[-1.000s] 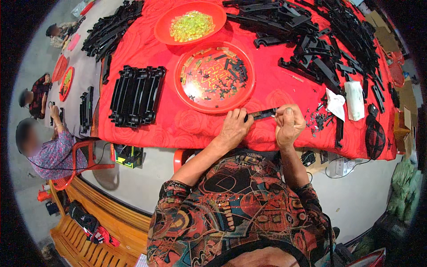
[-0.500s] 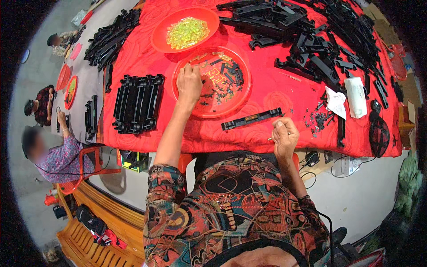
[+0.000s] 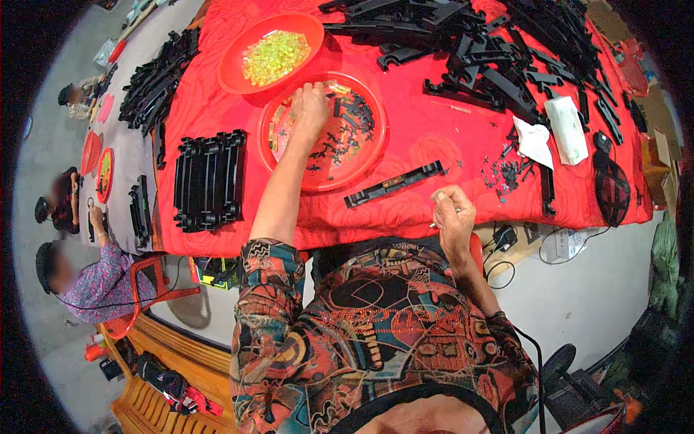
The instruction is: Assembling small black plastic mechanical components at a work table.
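My left hand [image 3: 311, 114] reaches over a round red tray [image 3: 385, 137], fingers pointing down and pinched together; whatever they hold is hidden beneath them. Small black plastic pieces [image 3: 354, 116] and a few yellowish clear ones lie in that tray. Close to the table's front edge, my right hand [image 3: 454, 213] is closed around a thin rod-like tool, its small tip poking out toward the left. Between tray and right hand lies a long black plastic bar [image 3: 394, 184] with a yellowish insert at its middle.
A red bowl [image 3: 230, 72] of yellow-green clear pieces [image 3: 278, 58] stands behind the tray. At left sits a stack of black bars [image 3: 210, 181]; a large heap [image 3: 499, 65] fills the far right. White tissue [image 3: 533, 142], loose black bits [image 3: 508, 173] and a mesh fan [image 3: 612, 189] lie right.
The view has shifted slightly. My left hand has moved rightward and a little farther over the tray. My right hand stays closed near the black bar.
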Demonstrator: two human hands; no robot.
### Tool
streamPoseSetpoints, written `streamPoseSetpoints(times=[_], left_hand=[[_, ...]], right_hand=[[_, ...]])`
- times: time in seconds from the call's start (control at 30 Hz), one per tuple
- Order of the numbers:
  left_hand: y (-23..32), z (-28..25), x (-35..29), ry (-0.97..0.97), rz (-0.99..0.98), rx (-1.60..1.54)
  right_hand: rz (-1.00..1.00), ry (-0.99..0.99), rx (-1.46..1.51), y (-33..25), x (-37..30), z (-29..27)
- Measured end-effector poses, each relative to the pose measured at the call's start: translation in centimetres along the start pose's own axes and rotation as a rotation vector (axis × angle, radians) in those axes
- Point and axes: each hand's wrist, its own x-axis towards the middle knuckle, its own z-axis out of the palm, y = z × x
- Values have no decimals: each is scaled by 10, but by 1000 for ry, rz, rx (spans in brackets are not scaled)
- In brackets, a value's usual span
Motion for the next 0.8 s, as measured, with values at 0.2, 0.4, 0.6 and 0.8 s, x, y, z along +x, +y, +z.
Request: streamPoseSetpoints(times=[0.2, 0.4, 0.6, 0.8], left_hand=[[-6, 10, -7, 143, 80, 101], [-2, 9, -8, 193, 257, 324], [-4, -7, -15, 222, 225, 210], [73, -65, -82, 188, 458, -399]], right_hand=[[30, -35, 40, 4, 3, 0], [-1, -20, 38, 3, 5, -2], [-84, -18, -117, 5, 12, -5], [-155, -83, -398, -23, 19, 19]])
